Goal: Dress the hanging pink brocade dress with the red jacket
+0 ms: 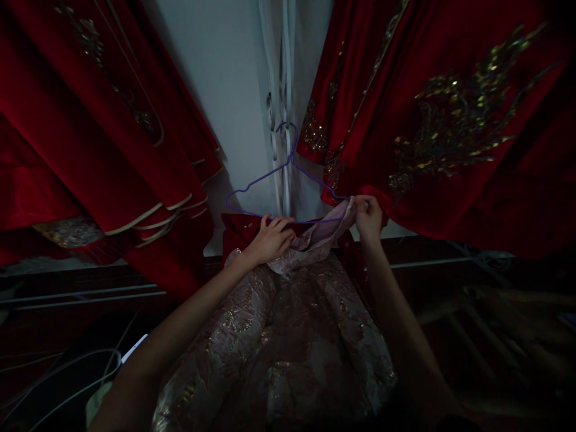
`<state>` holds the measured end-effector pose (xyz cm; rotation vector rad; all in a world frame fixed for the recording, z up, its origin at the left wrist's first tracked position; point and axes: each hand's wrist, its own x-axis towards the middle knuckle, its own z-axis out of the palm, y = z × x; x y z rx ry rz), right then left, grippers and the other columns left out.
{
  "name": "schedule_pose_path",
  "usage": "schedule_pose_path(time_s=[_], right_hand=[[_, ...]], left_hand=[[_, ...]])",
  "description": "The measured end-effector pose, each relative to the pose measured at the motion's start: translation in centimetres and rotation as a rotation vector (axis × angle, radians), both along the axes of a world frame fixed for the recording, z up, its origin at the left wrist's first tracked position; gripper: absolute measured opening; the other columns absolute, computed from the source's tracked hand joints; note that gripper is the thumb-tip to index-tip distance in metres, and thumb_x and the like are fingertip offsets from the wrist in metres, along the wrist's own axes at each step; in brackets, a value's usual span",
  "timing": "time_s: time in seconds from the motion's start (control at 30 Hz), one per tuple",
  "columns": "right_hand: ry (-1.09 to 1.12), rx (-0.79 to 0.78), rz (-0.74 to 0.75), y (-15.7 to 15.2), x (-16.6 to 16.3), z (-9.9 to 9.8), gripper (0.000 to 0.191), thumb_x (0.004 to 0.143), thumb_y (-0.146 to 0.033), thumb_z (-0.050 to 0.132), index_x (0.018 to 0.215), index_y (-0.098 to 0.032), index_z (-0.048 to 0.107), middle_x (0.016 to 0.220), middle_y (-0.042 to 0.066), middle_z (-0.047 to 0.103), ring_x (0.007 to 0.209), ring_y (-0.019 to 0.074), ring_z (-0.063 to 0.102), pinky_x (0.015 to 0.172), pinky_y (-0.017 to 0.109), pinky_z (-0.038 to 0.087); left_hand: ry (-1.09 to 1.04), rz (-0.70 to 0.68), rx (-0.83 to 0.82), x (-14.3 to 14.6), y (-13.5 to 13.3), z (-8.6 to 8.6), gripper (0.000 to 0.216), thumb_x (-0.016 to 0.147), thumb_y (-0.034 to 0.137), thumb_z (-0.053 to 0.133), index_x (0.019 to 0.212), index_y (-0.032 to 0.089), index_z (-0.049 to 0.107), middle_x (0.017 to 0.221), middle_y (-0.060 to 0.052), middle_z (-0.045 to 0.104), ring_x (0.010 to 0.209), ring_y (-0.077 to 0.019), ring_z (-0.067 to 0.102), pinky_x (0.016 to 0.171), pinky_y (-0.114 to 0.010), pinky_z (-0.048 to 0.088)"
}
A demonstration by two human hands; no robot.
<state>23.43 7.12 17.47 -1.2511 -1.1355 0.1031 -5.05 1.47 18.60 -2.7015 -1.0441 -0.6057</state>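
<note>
We seem to be slipping the shiny dress [279, 342] onto the purple hanger's [269, 174] right corner, right hand [369, 219] pinching its shoulder there, left hand's [272, 240] grip we cannot tell, and the bare left corner looks to need the other shoulder.

no lettering, numbers or signs can be read here.

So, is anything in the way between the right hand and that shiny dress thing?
Nothing visible is: the right hand is pinching the shiny garment by its edge, beside one end of the purple hanger.
</note>
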Motion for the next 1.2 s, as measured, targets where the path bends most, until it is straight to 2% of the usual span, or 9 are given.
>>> schedule_pose_path(time_s=[0.2, 0.43, 0.57, 0.67, 0.73, 0.8, 1.0, 1.1, 1.2], right_hand=[[-0.314, -0.037, 0.082, 0.0, -3.0, 2.8, 0.023, 0.086, -0.040, 0.043, 0.087, -0.022, 0.057, 0.084, 0.005, 0.066, 0.079, 0.0200, 0.061, 0.075, 0.029, 0.044], [-0.348, -0.057, 0.125, 2.5, -2.4, 3.2, 0.026, 0.088, -0.043, 0.040, 0.088, -0.021, 0.054, 0.086, 0.007, 0.065, 0.081, 0.0211, 0.059, 0.076, 0.031, 0.043], [-0.419, -0.051, 0.199, 2.8, -2.2, 3.6, 0.029, 0.088, -0.047, 0.041, 0.087, -0.023, 0.057, 0.080, 0.002, 0.066, 0.077, 0.0185, 0.060, 0.077, 0.029, 0.042], [-0.456, -0.044, 0.220, 2.5, -2.8, 3.8, 0.034, 0.087, -0.052, 0.042, 0.085, -0.024, 0.059, 0.073, 0.000, 0.065, 0.075, 0.0179, 0.060, 0.078, 0.029, 0.042], [-0.442, -0.043, 0.235, 2.2, -3.1, 4.0, 0.038, 0.087, -0.054, 0.039, 0.083, -0.024, 0.061, 0.072, -0.001, 0.065, 0.073, 0.0171, 0.061, 0.077, 0.028, 0.043], [-0.424, -0.047, 0.257, 2.1, -3.1, 4.1, 0.042, 0.088, -0.056, 0.036, 0.082, -0.024, 0.063, 0.074, -0.001, 0.066, 0.073, 0.0165, 0.061, 0.075, 0.027, 0.043], [-0.366, -0.054, 0.294, 2.1, -2.7, 4.6, 0.048, 0.086, -0.058, 0.038, 0.081, -0.020, 0.067, 0.077, 0.000, 0.068, 0.072, 0.0155, 0.061, 0.068, 0.023, 0.043], [-0.337, -0.066, 0.300, 2.3, -2.6, 4.7, 0.048, 0.084, -0.058, 0.041, 0.079, -0.019, 0.068, 0.076, 0.000, 0.068, 0.071, 0.0152, 0.060, 0.066, 0.023, 0.042], [-0.327, -0.062, 0.326, 2.4, -2.5, 4.7, 0.048, 0.084, -0.059, 0.043, 0.079, -0.018, 0.068, 0.077, 0.000, 0.068, 0.072, 0.0154, 0.061, 0.068, 0.023, 0.042]], left_hand=[[-0.081, 0.031, -0.053, 1.2, 0.6, -1.1, 0.022, 0.087, 0.026, 0.042, 0.092, 0.024, 0.063, 0.130, -0.006, 0.049, 0.119, -0.0240, 0.042, 0.104, -0.054, 0.018], [-0.229, 0.113, -0.115, 4.1, 1.5, -2.8, 0.027, 0.090, 0.032, 0.038, 0.097, 0.027, 0.064, 0.126, -0.005, 0.051, 0.118, -0.0233, 0.041, 0.105, -0.056, 0.014], [-0.302, 0.176, -0.087, 6.7, 1.8, -4.0, 0.028, 0.091, 0.032, 0.037, 0.095, 0.026, 0.064, 0.122, -0.005, 0.054, 0.116, -0.0230, 0.042, 0.106, -0.054, 0.015], [-0.364, 0.177, -0.038, 7.3, 1.8, -4.2, 0.026, 0.091, 0.031, 0.038, 0.094, 0.024, 0.063, 0.119, -0.006, 0.054, 0.116, -0.0221, 0.041, 0.108, -0.051, 0.017], [-0.415, 0.155, -0.009, 6.0, 2.0, -3.7, 0.027, 0.091, 0.030, 0.036, 0.095, 0.022, 0.062, 0.122, -0.007, 0.050, 0.117, -0.0203, 0.042, 0.107, -0.045, 0.023], [-0.488, 0.180, 0.018, 3.1, 2.5, -3.0, 0.029, 0.092, 0.029, 0.033, 0.094, 0.019, 0.060, 0.126, -0.009, 0.044, 0.116, -0.0185, 0.043, 0.102, -0.038, 0.033], [-0.633, 0.777, 0.118, -9.6, 4.8, -2.2, 0.035, 0.092, 0.032, 0.028, 0.099, 0.015, 0.058, 0.105, -0.013, 0.051, 0.106, -0.0232, 0.048, 0.094, -0.040, 0.040], [-0.586, 0.837, 0.111, -13.4, 5.2, -2.4, 0.035, 0.090, 0.035, 0.031, 0.096, 0.016, 0.059, 0.106, -0.013, 0.052, 0.106, -0.0252, 0.048, 0.093, -0.041, 0.040], [-0.565, 0.819, 0.105, -14.6, 5.3, -2.5, 0.034, 0.089, 0.037, 0.034, 0.091, 0.016, 0.061, 0.108, -0.012, 0.051, 0.105, -0.0264, 0.049, 0.092, -0.042, 0.041]])
